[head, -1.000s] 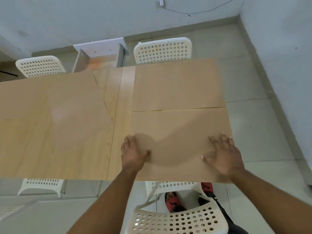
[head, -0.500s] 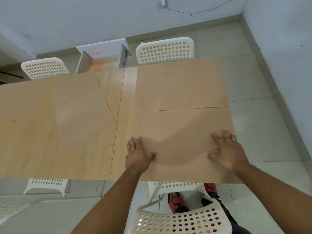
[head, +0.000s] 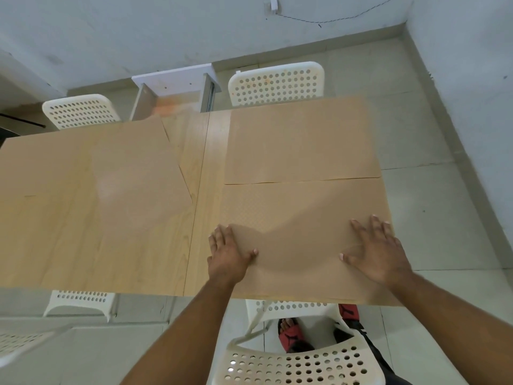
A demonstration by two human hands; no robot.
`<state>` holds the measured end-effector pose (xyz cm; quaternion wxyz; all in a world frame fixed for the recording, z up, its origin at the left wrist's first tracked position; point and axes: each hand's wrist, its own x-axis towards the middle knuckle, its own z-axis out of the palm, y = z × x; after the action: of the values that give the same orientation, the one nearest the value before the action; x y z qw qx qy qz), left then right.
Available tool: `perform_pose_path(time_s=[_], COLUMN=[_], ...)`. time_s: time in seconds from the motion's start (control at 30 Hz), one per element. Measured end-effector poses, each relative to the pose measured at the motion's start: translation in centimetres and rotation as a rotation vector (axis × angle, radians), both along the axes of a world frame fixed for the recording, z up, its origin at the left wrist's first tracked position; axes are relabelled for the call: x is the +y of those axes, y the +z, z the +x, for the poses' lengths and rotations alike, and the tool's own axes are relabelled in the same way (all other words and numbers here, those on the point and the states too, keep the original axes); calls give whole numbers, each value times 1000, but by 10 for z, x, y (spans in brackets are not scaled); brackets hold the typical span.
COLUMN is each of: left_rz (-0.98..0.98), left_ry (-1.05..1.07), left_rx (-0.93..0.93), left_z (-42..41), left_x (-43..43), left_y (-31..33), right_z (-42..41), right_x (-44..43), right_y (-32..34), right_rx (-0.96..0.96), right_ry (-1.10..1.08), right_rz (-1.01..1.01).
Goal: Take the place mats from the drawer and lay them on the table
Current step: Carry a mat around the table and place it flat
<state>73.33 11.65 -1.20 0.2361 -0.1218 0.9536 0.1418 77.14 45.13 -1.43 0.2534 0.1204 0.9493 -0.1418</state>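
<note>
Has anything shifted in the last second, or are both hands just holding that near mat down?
Nothing visibly moved. The left hand and right hand still lie flat and open on the near mat, at its left and right sides. That mat, the far mat and the left mat keep their places on the table. Only the camera view drifted slightly.

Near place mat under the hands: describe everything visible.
The near place mat is a thin tan rectangle with a fine dotted texture. It lies flat on the table's near right end, far edge meeting the far mat. The left hand presses its left edge, the right hand its right side, fingers straight.
</note>
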Motion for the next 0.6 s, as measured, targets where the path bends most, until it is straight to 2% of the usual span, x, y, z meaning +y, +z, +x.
perform_pose_path(time_s=[0.6], left_rz=[35], left_ry=[-1], left_rx=[-3], left_z=[-1], left_x=[0], left_y=[-2], right_z=[1], right_x=[2], right_y=[2], right_rx=[10], right_ry=[-35], right_rz=[-33])
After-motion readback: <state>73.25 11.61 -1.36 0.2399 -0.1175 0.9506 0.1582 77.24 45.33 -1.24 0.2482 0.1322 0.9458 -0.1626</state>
